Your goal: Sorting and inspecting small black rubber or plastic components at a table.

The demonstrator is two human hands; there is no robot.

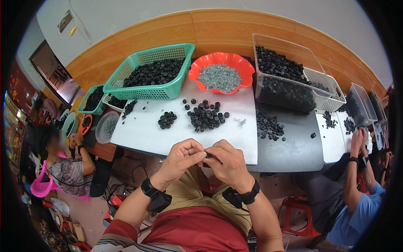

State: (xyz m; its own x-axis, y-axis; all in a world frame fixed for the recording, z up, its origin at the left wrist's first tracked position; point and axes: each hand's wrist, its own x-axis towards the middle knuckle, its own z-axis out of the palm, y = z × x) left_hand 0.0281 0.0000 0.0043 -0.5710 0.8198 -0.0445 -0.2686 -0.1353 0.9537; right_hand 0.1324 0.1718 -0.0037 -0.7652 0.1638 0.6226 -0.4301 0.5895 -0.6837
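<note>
Both hands (205, 157) pinch black part (208, 155) beyond board's edge (235, 160)

Small black part (208, 155) pinched between my two hands: round, dark, mostly hidden by my fingers, so I can't tell its exact shape or which way it faces. I hold it off the surface, just past the near edge of the white board (142, 134), close to that board's near right corner. My left hand (181, 157) grips it with thumb and fingertips from the left; my right hand (228, 161) closes on it from the right. The fingertips of both hands touch around the part.
</note>
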